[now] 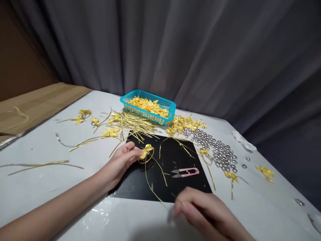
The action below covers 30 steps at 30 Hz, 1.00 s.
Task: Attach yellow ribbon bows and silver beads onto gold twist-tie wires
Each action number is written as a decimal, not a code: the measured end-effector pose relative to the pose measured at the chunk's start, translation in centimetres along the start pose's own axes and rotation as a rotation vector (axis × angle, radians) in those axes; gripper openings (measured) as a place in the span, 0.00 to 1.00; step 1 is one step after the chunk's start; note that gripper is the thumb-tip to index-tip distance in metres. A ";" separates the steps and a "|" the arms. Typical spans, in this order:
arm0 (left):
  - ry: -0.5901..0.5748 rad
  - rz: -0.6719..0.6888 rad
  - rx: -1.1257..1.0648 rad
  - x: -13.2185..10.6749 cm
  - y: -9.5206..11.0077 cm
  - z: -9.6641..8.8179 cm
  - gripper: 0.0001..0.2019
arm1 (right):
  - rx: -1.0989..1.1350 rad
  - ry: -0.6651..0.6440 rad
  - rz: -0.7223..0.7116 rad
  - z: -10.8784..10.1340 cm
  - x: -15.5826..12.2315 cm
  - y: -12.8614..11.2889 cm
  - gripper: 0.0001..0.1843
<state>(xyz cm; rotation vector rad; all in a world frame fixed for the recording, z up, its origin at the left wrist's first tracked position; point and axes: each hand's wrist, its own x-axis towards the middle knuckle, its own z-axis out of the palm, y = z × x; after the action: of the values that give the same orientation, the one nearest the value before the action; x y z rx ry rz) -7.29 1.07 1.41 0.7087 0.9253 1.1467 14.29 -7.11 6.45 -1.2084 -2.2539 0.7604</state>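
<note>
My left hand (pixel 124 160) is closed, pinching a yellow ribbon bow (pixel 147 150) with a small shiny bead at its centre. Gold twist wires loop around the bow, and one long gold wire (pixel 150 187) trails down toward my right hand. My right hand (pixel 200 209) is closed in a pinch at the near edge of the black mat (pixel 140 187). A thin wire end pokes out from its fingers, which are partly blurred. Pink thread snips (pixel 188 172) lie on the mat between the hands, blades pointing left.
A blue basket (pixel 147 112) of yellow ribbon pieces stands at the back. Before it lies a heap of gold wires (pixel 136 122). Several silver beads (pixel 220 152) are scattered to the right, by a pile of yellow bows (pixel 185 124). Cardboard (pixel 42 103) lies left; a grey curtain hangs behind.
</note>
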 end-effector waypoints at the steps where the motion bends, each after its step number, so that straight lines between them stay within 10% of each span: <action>1: -0.018 -0.015 -0.027 -0.2 0.0 0.1 0.18 | 0.010 -0.029 0.017 0.0 0.8 0.1 0.14; 17: -0.290 -0.229 -0.135 -2.4 -0.1 1.3 0.15 | -0.144 0.296 -0.128 2.5 3.6 -0.3 0.09; 30: -0.300 -0.219 -0.054 -2.6 -0.6 1.1 0.14 | -0.171 0.180 -0.063 2.0 3.2 -0.5 0.11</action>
<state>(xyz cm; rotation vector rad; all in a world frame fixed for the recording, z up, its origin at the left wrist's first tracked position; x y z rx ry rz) -6.41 -1.57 2.05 0.6948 0.6962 0.8422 11.08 -5.11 5.75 -1.2235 -2.2304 0.4234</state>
